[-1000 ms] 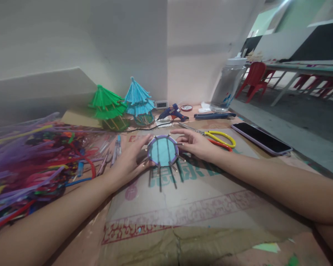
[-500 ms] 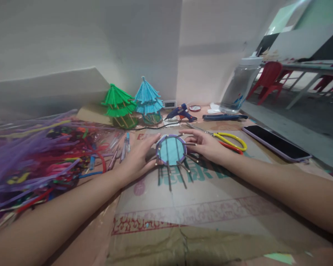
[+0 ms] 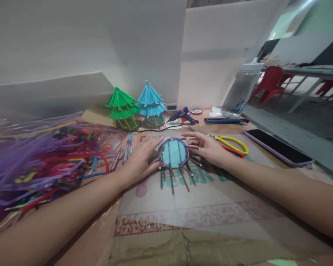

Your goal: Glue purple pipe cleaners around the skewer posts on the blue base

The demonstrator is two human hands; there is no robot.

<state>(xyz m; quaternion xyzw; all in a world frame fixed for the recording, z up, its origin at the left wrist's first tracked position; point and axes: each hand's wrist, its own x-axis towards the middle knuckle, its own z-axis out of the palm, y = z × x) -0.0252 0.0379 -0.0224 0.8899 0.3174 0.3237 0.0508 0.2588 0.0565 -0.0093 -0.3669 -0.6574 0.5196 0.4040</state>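
A small round craft base [image 3: 173, 153], pale blue inside with a purple rim, stands on the cardboard. Several thin brown sticks rise from its edge and cast shadows toward me. My left hand [image 3: 141, 157] curves around its left side, with thumb and forefinger at the rim. On the opposite side, my right hand [image 3: 207, 148] has its bent fingers against the rim and sticks, so both hands hold the base between them. Some right fingertips are hidden behind the sticks. Just beyond my right hand lie scissors [image 3: 233, 145] with yellow and red handles.
Left is a heap of colourful pipe cleaners [image 3: 50, 159], beside pens [image 3: 127, 149]. Behind stand a green-roofed model [image 3: 123, 107] and a blue-roofed one [image 3: 150, 103], then a glue gun [image 3: 184, 116], a utility knife [image 3: 226, 120] and a clear bottle [image 3: 241, 90]. A phone [image 3: 279, 146] lies right.
The whole view has shifted slightly, so everything appears a little lower and further right. Both hands keep the same place around the craft base.
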